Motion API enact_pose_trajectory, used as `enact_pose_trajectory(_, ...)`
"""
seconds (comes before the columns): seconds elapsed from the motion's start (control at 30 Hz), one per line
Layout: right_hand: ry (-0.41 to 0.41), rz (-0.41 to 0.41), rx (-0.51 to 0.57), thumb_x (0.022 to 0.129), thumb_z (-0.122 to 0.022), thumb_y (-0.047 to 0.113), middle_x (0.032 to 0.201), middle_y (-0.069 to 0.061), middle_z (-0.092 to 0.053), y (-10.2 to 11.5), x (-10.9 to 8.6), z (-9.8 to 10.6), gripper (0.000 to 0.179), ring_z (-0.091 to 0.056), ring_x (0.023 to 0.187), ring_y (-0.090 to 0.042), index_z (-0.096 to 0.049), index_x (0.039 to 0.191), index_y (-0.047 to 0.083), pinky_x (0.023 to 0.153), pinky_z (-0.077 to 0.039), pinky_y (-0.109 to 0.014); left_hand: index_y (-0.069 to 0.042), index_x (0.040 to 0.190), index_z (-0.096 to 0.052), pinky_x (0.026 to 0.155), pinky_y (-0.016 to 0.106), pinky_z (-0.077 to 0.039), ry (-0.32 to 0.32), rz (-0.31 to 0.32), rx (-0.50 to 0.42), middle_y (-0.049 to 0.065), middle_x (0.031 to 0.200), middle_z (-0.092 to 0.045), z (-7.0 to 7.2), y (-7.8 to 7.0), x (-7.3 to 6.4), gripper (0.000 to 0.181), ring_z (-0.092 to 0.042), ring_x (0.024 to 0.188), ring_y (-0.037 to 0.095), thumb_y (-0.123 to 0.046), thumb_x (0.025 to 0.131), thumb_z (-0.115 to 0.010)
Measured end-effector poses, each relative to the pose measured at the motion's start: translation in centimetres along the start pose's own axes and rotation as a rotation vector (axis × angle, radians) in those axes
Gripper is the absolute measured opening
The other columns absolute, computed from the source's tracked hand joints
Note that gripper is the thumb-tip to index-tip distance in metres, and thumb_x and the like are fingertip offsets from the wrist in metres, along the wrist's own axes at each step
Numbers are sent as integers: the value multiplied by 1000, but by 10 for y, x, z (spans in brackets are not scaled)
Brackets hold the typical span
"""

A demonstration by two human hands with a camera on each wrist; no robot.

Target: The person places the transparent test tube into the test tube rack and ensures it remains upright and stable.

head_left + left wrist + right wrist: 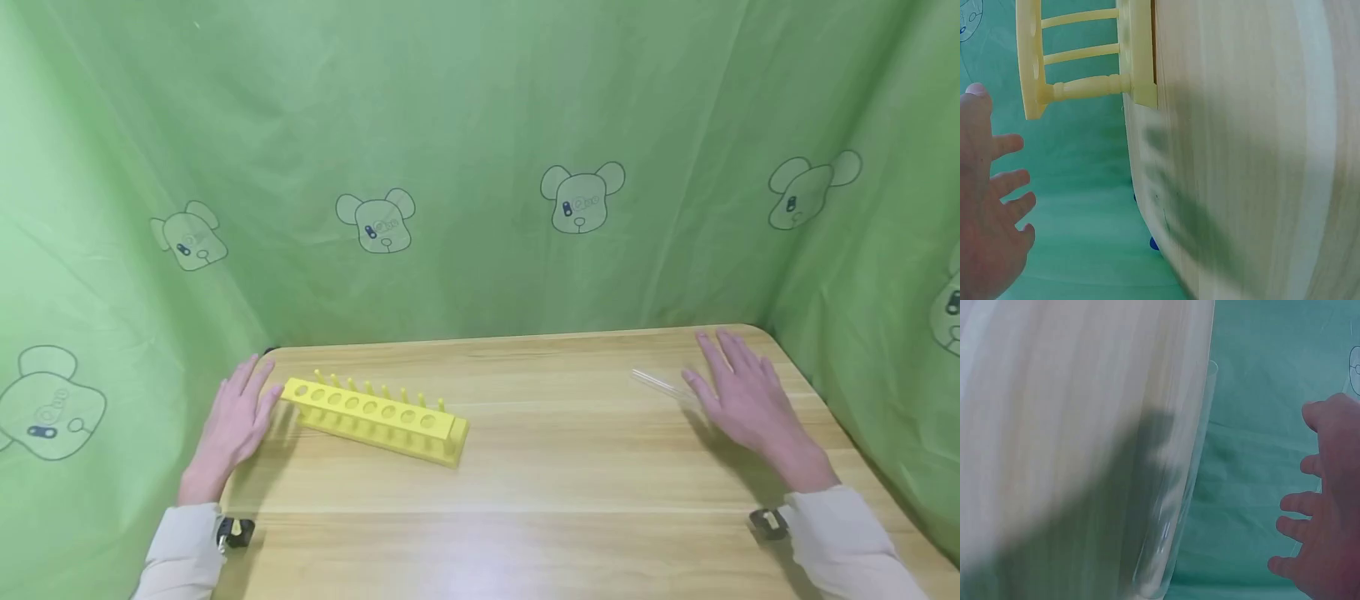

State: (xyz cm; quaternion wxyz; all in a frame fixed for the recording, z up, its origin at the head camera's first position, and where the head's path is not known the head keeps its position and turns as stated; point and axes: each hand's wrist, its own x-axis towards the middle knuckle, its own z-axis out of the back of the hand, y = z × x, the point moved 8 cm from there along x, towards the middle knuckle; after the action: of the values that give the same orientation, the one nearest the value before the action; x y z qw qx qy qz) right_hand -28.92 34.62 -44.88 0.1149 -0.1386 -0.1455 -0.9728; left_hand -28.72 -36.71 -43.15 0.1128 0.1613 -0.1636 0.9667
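Note:
A yellow test tube rack [367, 417] stands at the left of the table, with a row of round holes on top and pegs along its back. My left hand [236, 417] hovers beside the rack's left end, fingers extended. In the left wrist view a gap separates this hand [991, 187] from the rack [1088, 87]. On the right side lies a clear glass test tube [656, 383], partly hidden by my right hand [750, 408]. That hand is held above the table with its fingers spread. The right wrist view shows the tube [1175, 512] apart from the hand [1335, 506].
The wooden table [540, 475] has rounded far corners. Green curtains [480, 100] printed with bear heads hang behind it and on both sides. Dark wrist devices sit at both sleeves, the left device [236, 532] and the right device [768, 523].

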Motion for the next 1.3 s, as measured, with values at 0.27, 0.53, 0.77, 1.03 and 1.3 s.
enact_pose_trajectory(0.27, -32, 18, 46, 110, -43, 38, 163, -35, -14, 12, -1, 0, 69, -18, 145, -59, -12, 165, 9, 116, -1, -77, 0, 153, -40, 114, 74, -22, -27, -47, -47, 29, 163, -24, -1, -6, -3, 53, -28, 142, 56, -32, 111, -43)
enact_pose_trajectory(0.53, -57, 35, 110, 109, -47, 35, 160, -37, -21, 32, -2, 1, 67, -23, 143, -60, -19, 163, 6, 119, -6, -74, -3, 152, -44, 112, 75, -24, -58, -59, -77, 29, 159, -33, -1, -10, -6, 52, -33, 140, 55, -31, 109, -48)
enact_pose_trajectory(0.77, -69, 42, 120, 109, -49, 36, 160, -35, -24, 45, -4, -1, 67, -26, 141, -60, -23, 162, 5, 122, -9, -69, 1, 146, -50, 107, 77, -30, -93, -59, -108, 28, 155, -39, -1, -16, -7, 53, -38, 136, 55, -30, 104, -59)
enact_pose_trajectory(1.03, -77, 57, 120, 107, -53, 34, 156, -37, -30, 64, -7, -4, 67, -30, 138, -60, -26, 161, 5, 115, -19, -74, 2, 141, -55, 108, 75, -31, -118, -76, -157, 29, 151, -45, -7, -23, -7, 55, -39, 137, 53, -26, 96, -70)
enact_pose_trajectory(1.3, -128, 117, 131, 105, -59, 32, 155, -32, -37, 83, -8, -7, 66, -35, 137, -55, -32, 160, 6, 116, -24, -70, -2, 137, -60, 108, 73, -33, -152, -97, -156, 25, 150, -47, -8, -22, -10, 60, -43, 134, 52, -23, 86, -82)
